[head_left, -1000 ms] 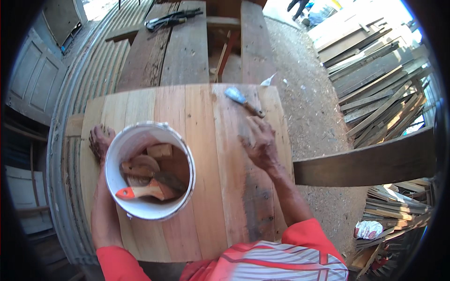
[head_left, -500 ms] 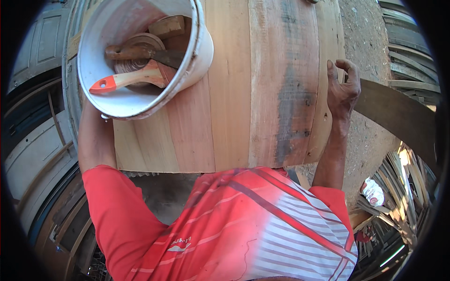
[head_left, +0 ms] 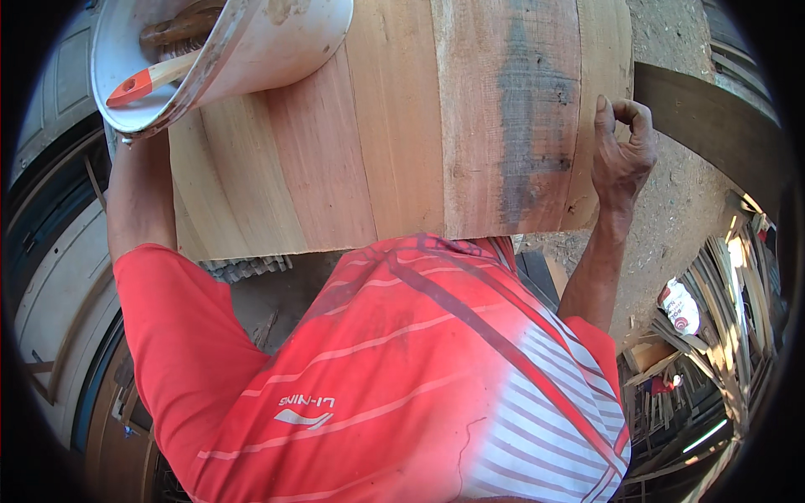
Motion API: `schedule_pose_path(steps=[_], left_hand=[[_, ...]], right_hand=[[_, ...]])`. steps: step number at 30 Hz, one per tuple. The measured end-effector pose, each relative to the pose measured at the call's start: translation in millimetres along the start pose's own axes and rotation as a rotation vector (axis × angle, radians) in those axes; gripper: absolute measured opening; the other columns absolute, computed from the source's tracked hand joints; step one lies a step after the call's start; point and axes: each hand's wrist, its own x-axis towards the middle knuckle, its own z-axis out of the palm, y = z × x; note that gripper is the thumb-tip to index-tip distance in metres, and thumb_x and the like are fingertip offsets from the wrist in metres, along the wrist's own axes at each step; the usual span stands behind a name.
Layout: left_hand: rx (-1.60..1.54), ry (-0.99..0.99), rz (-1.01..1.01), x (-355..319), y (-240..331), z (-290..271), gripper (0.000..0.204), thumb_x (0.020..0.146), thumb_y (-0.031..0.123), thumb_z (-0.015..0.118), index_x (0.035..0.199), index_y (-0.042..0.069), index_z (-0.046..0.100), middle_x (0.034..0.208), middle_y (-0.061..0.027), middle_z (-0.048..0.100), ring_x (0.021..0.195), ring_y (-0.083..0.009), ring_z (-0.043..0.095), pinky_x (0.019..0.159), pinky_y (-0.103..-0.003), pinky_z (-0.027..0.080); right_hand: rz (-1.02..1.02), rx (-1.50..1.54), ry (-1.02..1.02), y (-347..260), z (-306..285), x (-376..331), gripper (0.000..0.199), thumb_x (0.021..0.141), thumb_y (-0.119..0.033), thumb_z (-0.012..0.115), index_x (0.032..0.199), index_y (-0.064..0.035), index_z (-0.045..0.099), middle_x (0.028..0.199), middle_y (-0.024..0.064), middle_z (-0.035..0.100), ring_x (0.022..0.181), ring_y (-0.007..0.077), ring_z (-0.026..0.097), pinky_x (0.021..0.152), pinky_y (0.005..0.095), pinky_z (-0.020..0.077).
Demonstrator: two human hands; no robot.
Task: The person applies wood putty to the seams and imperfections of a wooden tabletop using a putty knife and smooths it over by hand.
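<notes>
A white bucket [head_left: 285,50] is tilted at the upper left, its mouth facing left and toward me. In it lie a paintbrush [head_left: 151,82] with a red-tipped wooden handle and a brown wooden-handled tool [head_left: 178,30]. My left forearm [head_left: 142,189] reaches up behind the bucket's rim, which hides the hand and its fingers. My right hand [head_left: 625,159] is over the right edge of the wooden plank top [head_left: 402,159]. Its fingers curl loosely, a gap parts thumb from forefinger, and I see nothing in it.
A dark curved board [head_left: 708,126] extends right from beside the plank top. Stacked wood strips [head_left: 713,335] and a crumpled white packet [head_left: 677,306] lie at the lower right. Panelled doors [head_left: 54,117] stand along the left.
My view has shifted, so the bucket and plank top appear higher, and the bucket farther left. The bucket's mouth shows less of its contents. My right hand keeps its loose curl.
</notes>
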Motion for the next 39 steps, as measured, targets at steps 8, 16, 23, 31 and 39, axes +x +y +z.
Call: schedule_pose_path(steps=[8, 16, 23, 31, 39], left_hand=[[-0.033, -0.01, 0.047, 13.4, 12.3, 9.5, 0.044, 0.091, 0.031, 0.072, 0.129, 0.011, 0.065, 0.131, -0.018, 0.065, 0.119, -0.039, 0.064, 0.101, -0.052, 0.05], [-0.056, 0.014, 0.062, 22.0, 14.5, 21.3, 0.044, 0.091, 0.032, 0.072, 0.129, 0.011, 0.065, 0.132, -0.018, 0.065, 0.12, -0.0389, 0.063, 0.101, -0.052, 0.05], [-0.079, -0.012, 0.123, 36.5, 13.1, 27.5, 0.046, 0.092, 0.036, 0.072, 0.13, 0.011, 0.066, 0.134, -0.0182, 0.064, 0.122, -0.0384, 0.063, 0.103, -0.052, 0.05], [-0.078, -0.064, -0.032, 17.5, 34.6, -16.1, 0.049, 0.093, 0.041, 0.072, 0.127, 0.006, 0.068, 0.14, -0.0217, 0.061, 0.129, -0.0412, 0.058, 0.106, -0.054, 0.047], [-0.092, -0.053, -0.023, 24.8, 80.8, -18.1, 0.045, 0.093, 0.037, 0.07, 0.125, 0.006, 0.065, 0.141, -0.0206, 0.059, 0.131, -0.0394, 0.056, 0.106, -0.056, 0.046]], right_hand=[[0.067, 0.022, 0.045, -28.4, -3.6, -46.8, 0.012, 0.094, -0.008, 0.078, 0.098, -0.0027, 0.069, 0.088, 0.0088, 0.069, 0.082, 0.0226, 0.069, 0.076, 0.0372, 0.0542], [0.102, 0.016, -0.021, -66.2, -16.7, -63.7, 0.012, 0.095, -0.008, 0.077, 0.1, -0.0018, 0.068, 0.09, 0.0104, 0.068, 0.083, 0.024, 0.069, 0.077, 0.0377, 0.0547], [-0.009, 0.159, -0.068, -119.8, 1.9, -38.9, 0.015, 0.093, -0.005, 0.078, 0.103, -0.0005, 0.067, 0.098, 0.013, 0.069, 0.087, 0.0264, 0.07, 0.078, 0.038, 0.056], [-0.665, 0.328, -0.166, -299.6, 24.4, 104.7, 0.015, 0.093, -0.007, 0.074, 0.108, -0.0054, 0.07, 0.107, 0.0145, 0.068, 0.097, 0.0348, 0.071, 0.082, 0.0426, 0.0576], [-0.378, -0.223, -1.059, -329.5, 112.9, 189.2, 0.036, 0.103, -0.028, 0.053, 0.124, -0.0095, 0.075, 0.136, 0.0213, 0.069, 0.118, 0.0355, 0.071, 0.099, 0.0476, 0.0546]])
